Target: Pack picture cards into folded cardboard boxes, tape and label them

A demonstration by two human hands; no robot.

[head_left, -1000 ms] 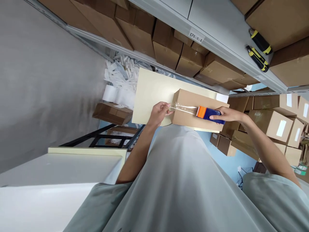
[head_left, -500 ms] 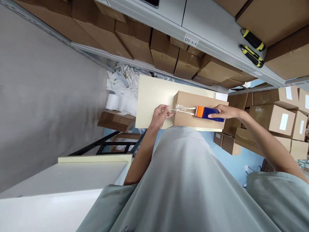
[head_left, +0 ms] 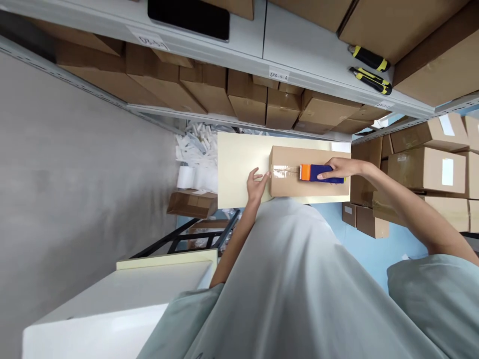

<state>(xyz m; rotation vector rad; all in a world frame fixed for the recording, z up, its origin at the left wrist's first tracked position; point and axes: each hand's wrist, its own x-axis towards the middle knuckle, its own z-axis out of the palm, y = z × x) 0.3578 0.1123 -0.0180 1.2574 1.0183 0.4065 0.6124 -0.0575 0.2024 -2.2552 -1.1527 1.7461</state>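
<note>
A brown cardboard box lies on a cream table. My right hand is closed round the blue handle of an orange and blue tape dispenser, which rests on top of the box. A strip of clear tape runs from the dispenser to the box's left end. My left hand presses against that left end, fingers spread and flat on the cardboard.
Grey metal shelves above hold several brown cartons. Two yellow and black tools and a dark phone lie on the shelf. More labelled cartons stack at right. White paper scraps pile at the table's left. A white surface is near me.
The free tape between my left hand and the dispenser now lies flat on the box. My left hand has let go of the tape end and pressed onto the box's end. The camera has tilted.
</note>
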